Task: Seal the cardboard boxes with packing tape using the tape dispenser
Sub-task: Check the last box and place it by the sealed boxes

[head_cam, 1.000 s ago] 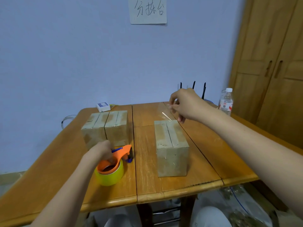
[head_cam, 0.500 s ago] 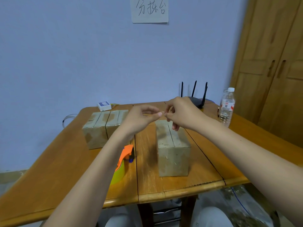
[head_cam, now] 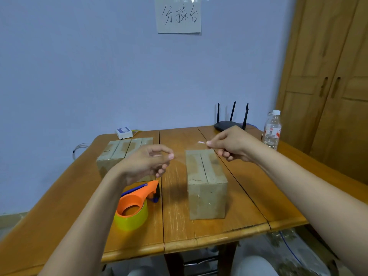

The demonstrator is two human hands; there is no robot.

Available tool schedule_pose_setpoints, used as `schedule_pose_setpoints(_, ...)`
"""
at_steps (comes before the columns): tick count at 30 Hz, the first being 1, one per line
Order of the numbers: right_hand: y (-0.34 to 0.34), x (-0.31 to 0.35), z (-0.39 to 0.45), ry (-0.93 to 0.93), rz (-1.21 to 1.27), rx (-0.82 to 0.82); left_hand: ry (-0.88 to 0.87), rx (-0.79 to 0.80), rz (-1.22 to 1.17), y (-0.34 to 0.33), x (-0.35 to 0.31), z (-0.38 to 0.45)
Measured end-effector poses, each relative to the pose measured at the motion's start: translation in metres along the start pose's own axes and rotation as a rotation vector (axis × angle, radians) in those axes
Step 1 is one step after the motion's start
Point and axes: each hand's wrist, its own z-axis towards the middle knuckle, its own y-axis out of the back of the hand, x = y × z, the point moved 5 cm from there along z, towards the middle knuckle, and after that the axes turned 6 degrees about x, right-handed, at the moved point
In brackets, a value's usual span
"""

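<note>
tape, a clear strip (head_cam: 189, 150) of it, looks to be stretched between the two hands above the near box (head_cam: 206, 182), though it is so transparent that only a faint glint by the right fingertips gives it away. left hand (head_cam: 145, 164) pinches one end between thumb and forefinger, other fingers curled under; right hand (head_cam: 231, 145) pinches the far end the same way, raised just behind the box's back edge. the near box stands on the wooden table (head_cam: 199, 232) with its top flaps meeting in an open seam, bare of fresh tape as far as i can tell. a second box (head_cam: 123, 152) sits further back on the left, partly hidden by the left wrist. the tape dispenser (head_cam: 137, 204), orange with a yellow roll, rests on the table just left of the near box, in nobody's grip. the strip should be nearly weightless, limp and very sticky, likely to fold on itself or cling to fingers, so it is best held taut by its very ends. the box seems light and stiff and may slide under pressing.
</note>
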Motion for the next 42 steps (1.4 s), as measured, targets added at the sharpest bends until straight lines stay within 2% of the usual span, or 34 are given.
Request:
schedule_pose_setpoints(4,-0.003,0.001,-0.005,-0.111,0.194,0.160,0.025,0.096,0.049,-0.005,0.001,-0.009)
schedule_pose_setpoints(8,0.000,0.006,-0.009,-0.132,0.345,0.246,0.013,-0.030,0.100,-0.006,-0.005,-0.009)
schedule_pose_setpoints(14,0.002,0.012,-0.014,-0.080,0.325,0.295,-0.148,-0.137,0.130,-0.014,-0.015,-0.013)
schedule_pose_setpoints(17,0.005,0.020,-0.015,-0.064,0.366,0.258,-0.211,-0.170,0.320,-0.018,-0.018,-0.020)
schedule_pose_setpoints(20,0.012,0.029,-0.011,-0.030,0.402,0.155,-0.376,-0.190,0.527,-0.029,-0.024,-0.031)
schedule_pose_setpoints(23,0.015,0.037,-0.008,0.023,0.279,0.090,-0.493,-0.283,0.714,-0.037,-0.031,-0.040)
schedule_pose_setpoints(26,0.019,0.043,-0.004,0.038,0.153,0.022,-0.528,-0.382,0.888,-0.035,-0.029,-0.044)
schedule_pose_setpoints(28,0.025,0.048,-0.001,0.038,0.054,-0.043,-0.563,-0.390,1.065,-0.036,-0.025,-0.045)
schedule_pose_setpoints(30,0.029,0.053,-0.001,0.032,0.011,-0.052,-0.591,-0.387,1.125,-0.036,-0.020,-0.046)
schedule_pose_setpoints(32,0.025,0.060,-0.004,0.037,-0.007,0.074,-0.567,-0.439,0.939,-0.031,-0.021,-0.046)
schedule_pose_setpoints(34,0.014,0.072,-0.011,0.090,-0.108,0.249,-0.489,-0.482,0.539,-0.023,-0.022,-0.039)
schedule_pose_setpoints(35,0.009,0.078,-0.014,0.134,-0.166,0.312,-0.442,-0.451,0.313,-0.022,-0.024,-0.031)
schedule_pose_setpoints(39,-0.008,0.091,-0.021,0.255,-0.274,0.427,-0.257,-0.085,-0.577,-0.033,-0.030,0.011)
schedule_pose_setpoints(40,-0.010,0.093,-0.023,0.272,-0.278,0.436,-0.217,0.004,-0.709,-0.039,-0.031,0.018)
schedule_pose_setpoints(42,-0.011,0.095,-0.026,0.304,-0.279,0.446,-0.192,0.130,-0.732,-0.052,-0.032,0.024)
